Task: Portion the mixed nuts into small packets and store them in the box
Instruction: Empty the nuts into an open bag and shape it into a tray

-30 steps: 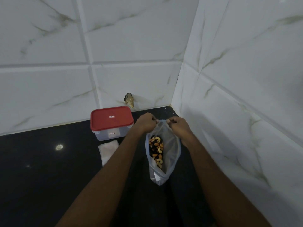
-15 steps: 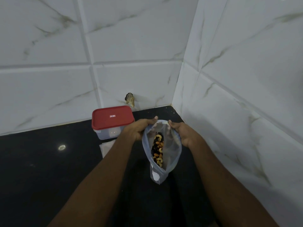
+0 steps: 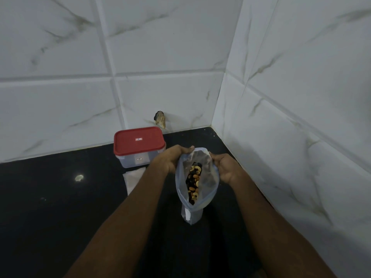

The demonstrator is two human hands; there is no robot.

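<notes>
A clear plastic bag (image 3: 208,183) stands on the black counter with its mouth spread wide. Mixed nuts (image 3: 193,183) show inside it. My left hand (image 3: 172,159) grips the left edge of the bag's mouth, thumb over the rim. On the opposite edge, my right hand (image 3: 224,167) holds the rim. The clear box with a red lid (image 3: 138,141) stands shut behind and left of the bag, near the back wall. A small stack of flat clear packets (image 3: 133,179) lies on the counter in front of the box, partly hidden by my left forearm.
White marble-look tiled walls meet in a corner at the back right, close to the bag. A chipped hole in the wall (image 3: 160,119) sits just above the black counter (image 3: 50,207). A light reflection (image 3: 79,177) shows at the left.
The bag's mouth, pinched nearly together at first, has been pulled wide. Both hands shifted apart along the rim, and the nuts are more exposed.
</notes>
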